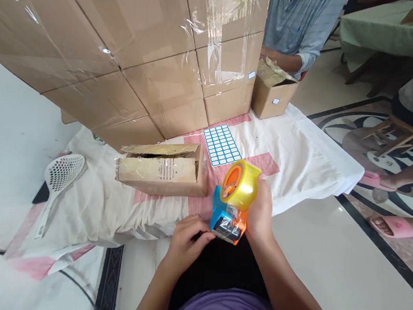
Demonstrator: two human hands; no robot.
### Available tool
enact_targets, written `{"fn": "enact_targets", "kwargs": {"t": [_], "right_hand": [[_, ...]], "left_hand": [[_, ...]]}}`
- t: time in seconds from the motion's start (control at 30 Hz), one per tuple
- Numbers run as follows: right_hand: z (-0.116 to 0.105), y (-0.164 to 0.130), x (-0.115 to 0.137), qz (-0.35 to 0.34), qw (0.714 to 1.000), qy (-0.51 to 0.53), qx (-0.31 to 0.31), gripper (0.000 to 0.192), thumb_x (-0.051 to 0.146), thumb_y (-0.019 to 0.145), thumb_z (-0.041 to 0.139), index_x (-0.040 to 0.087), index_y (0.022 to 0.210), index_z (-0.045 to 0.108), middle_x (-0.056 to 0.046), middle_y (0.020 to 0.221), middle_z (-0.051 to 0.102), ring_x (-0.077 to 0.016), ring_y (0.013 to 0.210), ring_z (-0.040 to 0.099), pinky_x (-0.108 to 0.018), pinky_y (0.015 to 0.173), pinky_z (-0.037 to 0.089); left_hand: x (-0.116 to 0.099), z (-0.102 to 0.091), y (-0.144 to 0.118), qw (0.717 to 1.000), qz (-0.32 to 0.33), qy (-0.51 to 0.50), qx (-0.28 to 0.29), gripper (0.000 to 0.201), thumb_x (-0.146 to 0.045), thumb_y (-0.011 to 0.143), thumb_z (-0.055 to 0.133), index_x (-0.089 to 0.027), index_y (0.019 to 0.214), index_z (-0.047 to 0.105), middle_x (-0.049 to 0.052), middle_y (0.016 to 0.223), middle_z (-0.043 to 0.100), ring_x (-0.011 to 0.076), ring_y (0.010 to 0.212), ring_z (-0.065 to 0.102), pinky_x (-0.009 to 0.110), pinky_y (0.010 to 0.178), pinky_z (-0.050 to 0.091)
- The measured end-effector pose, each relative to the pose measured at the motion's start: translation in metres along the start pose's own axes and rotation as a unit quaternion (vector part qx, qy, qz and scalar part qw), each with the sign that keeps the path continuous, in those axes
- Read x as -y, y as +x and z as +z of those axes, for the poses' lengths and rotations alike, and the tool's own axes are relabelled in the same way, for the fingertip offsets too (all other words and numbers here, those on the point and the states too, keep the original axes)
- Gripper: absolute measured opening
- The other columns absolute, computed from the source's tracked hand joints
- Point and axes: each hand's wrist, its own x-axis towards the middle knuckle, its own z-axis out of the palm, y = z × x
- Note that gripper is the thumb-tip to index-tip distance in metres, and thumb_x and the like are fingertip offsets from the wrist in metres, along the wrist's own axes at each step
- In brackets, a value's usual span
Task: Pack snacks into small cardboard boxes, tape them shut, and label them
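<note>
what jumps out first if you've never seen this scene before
Bottom centre, the bright yellow tape roll on its blue-and-orange dispenser: the right hand grips its side while the left hand touches its base. Behind rises a tall wall of stacked brown cardboard boxes, with a small taped cardboard box lying on the white-and-pink cloth.

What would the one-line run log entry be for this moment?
right hand: grips tape dispenser | left hand: fingers at its front end | small carton: on cloth, ahead | label sheet: beyond
</note>
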Motion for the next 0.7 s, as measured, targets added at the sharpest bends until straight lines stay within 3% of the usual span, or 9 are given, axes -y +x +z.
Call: {"fn": "enact_targets", "kwargs": {"t": [0.13,0.27,0.37,0.43,0.5,0.57,0.7], "right_hand": [[0.001,0.000,-0.002,-0.045,0.997,-0.052,0.024,0.051,0.069,0.091,0.054,0.020,0.093,0.068,-0.005,0.079,0.073,-0.0237,0.069,0.072,-0.035,0.064,0.059],[0.005,0.001,-0.006,-0.052,0.997,-0.052,0.029,0.047,0.068,0.092,0.056,0.022,0.088,0.065,-0.003,0.074,0.070,-0.0234,0.068,0.071,-0.034,0.061,0.058],[0.008,0.003,-0.004,-0.037,0.998,-0.042,0.031,0.049,0.069,0.092,0.055,0.021,0.096,0.067,-0.007,0.084,0.073,-0.0258,0.075,0.073,-0.037,0.065,0.060],[0.010,0.006,-0.001,-0.021,0.998,-0.041,0.049,0.053,0.070,0.093,0.051,0.021,0.104,0.068,-0.010,0.092,0.075,-0.0278,0.080,0.074,-0.039,0.068,0.060],[0.011,0.008,0.003,-0.013,0.996,-0.052,0.065,0.057,0.072,0.093,0.047,0.021,0.110,0.067,-0.011,0.097,0.075,-0.0293,0.084,0.074,-0.041,0.069,0.061],[0.012,0.010,0.005,-0.010,0.995,-0.067,0.070,0.060,0.073,0.093,0.045,0.021,0.115,0.066,-0.012,0.098,0.075,-0.0302,0.087,0.075,-0.041,0.069,0.061],[0.015,0.013,0.006,0.010,0.997,-0.060,0.058,0.058,0.071,0.092,0.047,0.020,0.114,0.064,-0.014,0.104,0.075,-0.0320,0.093,0.075,-0.043,0.073,0.062]], "left_hand": [[-0.003,-0.008,0.003,0.996,-0.090,0.025,0.002,0.031,-0.044,0.086,0.076,-0.018,0.071,0.067,-0.002,0.058,0.058,0.0126,0.056,0.054,0.024,0.058,0.040],[-0.012,-0.017,0.007,0.990,-0.099,0.095,0.013,0.036,-0.053,0.077,0.082,-0.018,0.081,0.072,0.000,0.063,0.060,0.0159,0.062,0.055,0.027,0.062,0.041],[-0.013,-0.018,0.008,0.991,-0.116,0.059,0.025,0.051,-0.056,0.071,0.085,-0.019,0.104,0.071,0.004,0.083,0.068,0.0196,0.075,0.061,0.029,0.069,0.046],[-0.011,-0.016,0.006,0.988,-0.151,-0.013,0.018,0.072,-0.057,0.069,0.087,-0.022,0.127,0.062,0.008,0.108,0.073,0.0227,0.090,0.067,0.031,0.077,0.050],[-0.008,-0.012,0.004,0.975,-0.195,-0.102,0.007,0.086,-0.055,0.069,0.088,-0.026,0.140,0.051,0.011,0.132,0.068,0.0255,0.109,0.067,0.032,0.085,0.052],[-0.007,-0.006,0.001,0.954,-0.236,-0.187,0.002,0.078,-0.050,0.072,0.087,-0.026,0.138,0.052,0.011,0.134,0.068,0.0253,0.114,0.067,0.033,0.090,0.053],[-0.016,0.007,-0.001,0.912,-0.291,-0.287,0.009,0.026,-0.038,0.085,0.079,-0.020,0.099,0.068,0.007,0.094,0.078,0.0189,0.089,0.073,0.030,0.085,0.056]]}}
